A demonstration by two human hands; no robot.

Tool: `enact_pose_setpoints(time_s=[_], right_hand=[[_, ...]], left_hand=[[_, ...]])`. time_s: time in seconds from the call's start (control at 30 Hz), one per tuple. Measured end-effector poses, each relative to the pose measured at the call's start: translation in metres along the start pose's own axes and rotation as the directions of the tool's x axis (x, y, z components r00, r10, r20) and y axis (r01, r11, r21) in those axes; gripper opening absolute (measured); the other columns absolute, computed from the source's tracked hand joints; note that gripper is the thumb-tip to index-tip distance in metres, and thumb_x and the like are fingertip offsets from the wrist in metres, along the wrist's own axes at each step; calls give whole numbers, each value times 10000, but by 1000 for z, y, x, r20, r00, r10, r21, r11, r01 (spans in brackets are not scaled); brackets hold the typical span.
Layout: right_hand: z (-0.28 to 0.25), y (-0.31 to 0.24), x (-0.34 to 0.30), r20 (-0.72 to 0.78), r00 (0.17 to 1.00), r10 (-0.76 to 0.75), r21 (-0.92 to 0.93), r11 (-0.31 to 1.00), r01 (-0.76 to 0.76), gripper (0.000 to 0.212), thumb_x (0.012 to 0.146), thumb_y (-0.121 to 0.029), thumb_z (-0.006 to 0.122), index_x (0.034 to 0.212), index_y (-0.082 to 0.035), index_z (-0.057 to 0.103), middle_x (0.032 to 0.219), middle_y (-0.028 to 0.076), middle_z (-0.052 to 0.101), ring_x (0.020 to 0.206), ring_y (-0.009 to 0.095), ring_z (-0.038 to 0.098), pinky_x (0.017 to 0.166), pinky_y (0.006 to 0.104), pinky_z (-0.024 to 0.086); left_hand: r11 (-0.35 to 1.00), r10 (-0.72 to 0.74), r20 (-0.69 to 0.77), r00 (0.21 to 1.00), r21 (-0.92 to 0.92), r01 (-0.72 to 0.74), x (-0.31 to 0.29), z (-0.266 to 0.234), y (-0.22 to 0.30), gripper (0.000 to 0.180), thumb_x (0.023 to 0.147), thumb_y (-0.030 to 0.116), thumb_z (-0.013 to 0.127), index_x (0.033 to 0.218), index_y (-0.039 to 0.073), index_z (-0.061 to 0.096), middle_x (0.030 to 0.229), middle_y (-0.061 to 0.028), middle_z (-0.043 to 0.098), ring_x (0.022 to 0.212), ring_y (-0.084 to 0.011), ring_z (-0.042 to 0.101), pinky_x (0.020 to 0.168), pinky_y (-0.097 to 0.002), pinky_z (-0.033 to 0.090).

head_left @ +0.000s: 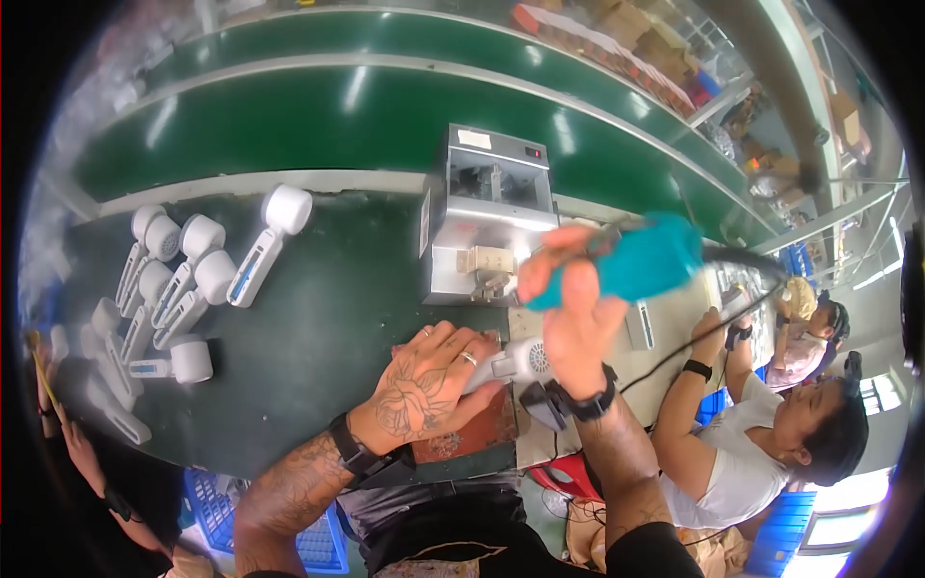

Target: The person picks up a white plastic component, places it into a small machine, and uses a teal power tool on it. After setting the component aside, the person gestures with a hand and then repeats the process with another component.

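Note:
My left hand [424,385] bends over a white handheld device [525,360] with a round, slotted head, holding it down on a reddish-brown pad [472,438]. Part of the device's handle is hidden under my fingers. My right hand [583,303] grips a teal electric screwdriver [646,260], raised above and to the right of the device. The screwdriver is blurred by motion, and its tip cannot be made out. A black cable [718,332] hangs near it. Just beyond my hands stands a grey metal box machine [491,226], like a screw feeder.
Several similar white devices [275,236] lie on the dark green table [299,356] at the left. Behind runs a green conveyor belt [308,111]. A co-worker [742,453] sits close on my right; another person's arm [87,458] shows at far left. A blue basket [217,511] sits below the table.

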State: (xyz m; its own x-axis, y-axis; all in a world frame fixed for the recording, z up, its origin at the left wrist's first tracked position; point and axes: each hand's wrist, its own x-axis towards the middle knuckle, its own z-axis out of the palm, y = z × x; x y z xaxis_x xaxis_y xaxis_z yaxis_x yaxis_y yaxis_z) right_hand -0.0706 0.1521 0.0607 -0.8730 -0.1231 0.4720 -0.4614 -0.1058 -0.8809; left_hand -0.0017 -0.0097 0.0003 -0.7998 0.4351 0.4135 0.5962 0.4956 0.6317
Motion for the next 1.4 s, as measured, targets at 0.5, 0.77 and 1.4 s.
enact_pose_setpoints(time_s=[0.5,0.77,1.4], right_hand=[[7,-8,-14,9,994,109,-14,994,-109,453,1031,-419,623,1113,20,549,766,77,618,704,184,600,655,323,496],[-19,-38,-61,-7,985,175,-1,985,-175,684,951,-623,639,1131,19,488,702,74,551,601,186,535,589,349,457],[-23,-14,-80,34,997,64,-32,997,-63,393,1011,-406,613,989,-39,473,803,76,542,732,196,539,647,356,466]], left_hand=[[999,-10,-12,1000,43,10,-2,-1,-4,397,842,227,718,1166,23,616,1058,-119,622,966,-326,588,859,-458,497],[999,-25,16,1000,21,25,2,1,-1,328,859,204,721,1125,22,655,1066,-100,628,970,-309,585,846,-451,499],[998,-2,-47,999,60,4,6,0,5,479,825,237,767,1235,27,638,1252,-142,642,1100,-361,608,929,-437,533]])
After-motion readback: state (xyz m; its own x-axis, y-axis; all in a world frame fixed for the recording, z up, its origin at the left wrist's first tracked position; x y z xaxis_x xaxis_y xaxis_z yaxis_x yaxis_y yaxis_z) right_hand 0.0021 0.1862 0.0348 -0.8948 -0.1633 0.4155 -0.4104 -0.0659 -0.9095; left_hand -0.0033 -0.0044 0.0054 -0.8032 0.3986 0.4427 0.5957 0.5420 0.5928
